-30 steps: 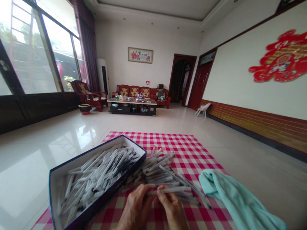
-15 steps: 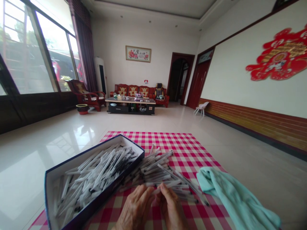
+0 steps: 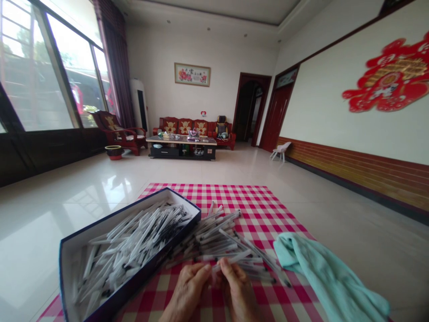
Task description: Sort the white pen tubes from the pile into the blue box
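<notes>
My left hand (image 3: 189, 288) and my right hand (image 3: 237, 286) are close together over the near part of the checked cloth, thumbs pressed against fingers. Between the fingertips shows a short stretch of a pale, translucent pen (image 3: 216, 268); the rest of it is hidden by my fingers. Just beyond my hands lies a loose pile of pens (image 3: 217, 237) with clear barrels and dark ends. To the left is an open box (image 3: 129, 297) with a dark blue outside and white inside, heaped with similar pale, tube-like pens (image 3: 144, 237).
A red-and-white checked cloth (image 3: 268, 210) spreads under everything. A mint-green cloth (image 3: 321, 264) lies crumpled to the right of the pen pile. Across the tiled floor stand a low table (image 3: 182, 141), a wooden sofa (image 3: 167, 120) and a small pale chair (image 3: 280, 151).
The left fingers have shifted slightly, with the thumb now more in view and a small gap showing between the hands. The box and pile stay as they were.
</notes>
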### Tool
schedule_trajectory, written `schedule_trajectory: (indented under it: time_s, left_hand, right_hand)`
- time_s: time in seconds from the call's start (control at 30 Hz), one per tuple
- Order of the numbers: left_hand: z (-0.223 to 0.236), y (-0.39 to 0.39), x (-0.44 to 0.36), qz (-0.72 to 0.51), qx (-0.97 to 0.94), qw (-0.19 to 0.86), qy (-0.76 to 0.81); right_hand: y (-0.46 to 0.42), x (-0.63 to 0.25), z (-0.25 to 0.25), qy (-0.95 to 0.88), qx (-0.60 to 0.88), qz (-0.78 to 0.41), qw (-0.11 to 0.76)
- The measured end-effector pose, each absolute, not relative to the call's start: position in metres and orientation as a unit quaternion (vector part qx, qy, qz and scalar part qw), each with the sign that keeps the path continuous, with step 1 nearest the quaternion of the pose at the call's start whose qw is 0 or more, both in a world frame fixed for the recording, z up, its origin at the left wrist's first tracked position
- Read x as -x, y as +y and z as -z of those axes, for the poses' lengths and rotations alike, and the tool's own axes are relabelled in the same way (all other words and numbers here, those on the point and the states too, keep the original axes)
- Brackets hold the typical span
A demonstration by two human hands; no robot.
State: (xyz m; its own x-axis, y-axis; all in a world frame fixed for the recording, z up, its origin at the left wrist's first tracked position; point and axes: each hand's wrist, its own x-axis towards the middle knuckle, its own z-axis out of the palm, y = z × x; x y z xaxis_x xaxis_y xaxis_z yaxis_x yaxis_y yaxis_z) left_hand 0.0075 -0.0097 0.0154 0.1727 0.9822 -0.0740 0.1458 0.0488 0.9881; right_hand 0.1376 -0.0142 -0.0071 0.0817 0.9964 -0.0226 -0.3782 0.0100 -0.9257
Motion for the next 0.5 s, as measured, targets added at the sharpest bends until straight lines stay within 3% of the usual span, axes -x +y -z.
schedule_trajectory:
  time_s: [0.1,0.23,0.3,0.43,0.5]
  left_hand:
    - [-0.017,-0.006,-0.010,-0.359,-0.415,0.662,0.510]
    - [-0.017,-0.006,-0.012,-0.336,-0.398,0.686,0.508]
    - [-0.016,-0.009,-0.011,-0.375,-0.495,0.590,0.516]
    - [-0.013,-0.015,-0.005,-0.433,-0.731,0.234,0.473]
    - [-0.012,-0.016,-0.001,-0.420,-0.786,0.131,0.434]
  right_hand:
    - [-0.016,-0.139,0.007,-0.385,0.431,-0.564,0.590]
    - [-0.015,-0.141,0.007,-0.403,0.450,-0.534,0.592]
    - [-0.014,-0.142,0.007,-0.402,0.452,-0.522,0.601]
    - [-0.011,-0.143,0.007,-0.398,0.456,-0.516,0.606]
    - [-0.011,-0.142,0.008,-0.389,0.456,-0.525,0.605]
